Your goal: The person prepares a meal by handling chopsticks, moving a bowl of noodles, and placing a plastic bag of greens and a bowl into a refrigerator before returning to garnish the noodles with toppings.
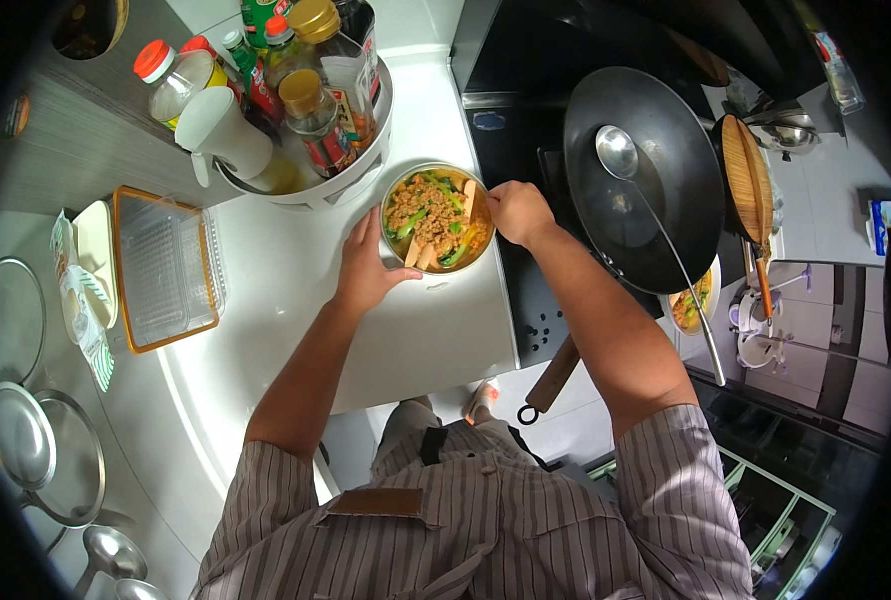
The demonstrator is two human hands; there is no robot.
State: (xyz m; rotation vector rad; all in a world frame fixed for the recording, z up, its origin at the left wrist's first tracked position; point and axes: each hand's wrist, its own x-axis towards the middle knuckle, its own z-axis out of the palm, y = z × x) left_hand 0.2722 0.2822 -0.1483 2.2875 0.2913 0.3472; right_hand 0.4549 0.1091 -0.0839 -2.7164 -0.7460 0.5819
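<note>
A round bowl (438,217) of soup with minced meat, leafy greens and pale slices is at the right part of the white counter (430,322), by the stove's edge. My left hand (363,259) curves around the bowl's left side, fingers along the wall and thumb at the lower rim. At its right rim, my right hand (519,213) grips the edge with curled fingers. Right of that hand, a black wok (644,225) sits on the black stove (513,262), a metal ladle (617,152) lying in it with its handle over the wok's near rim.
Bottles and a white jug (224,131) crowd a round white rack (370,169) at the back left. A clear plastic container (168,274) stands at left, with strainers and ladles hanging nearby. The wok's wooden handle (554,375) juts toward me. Another bowl (691,304) of food is partly behind the wok.
</note>
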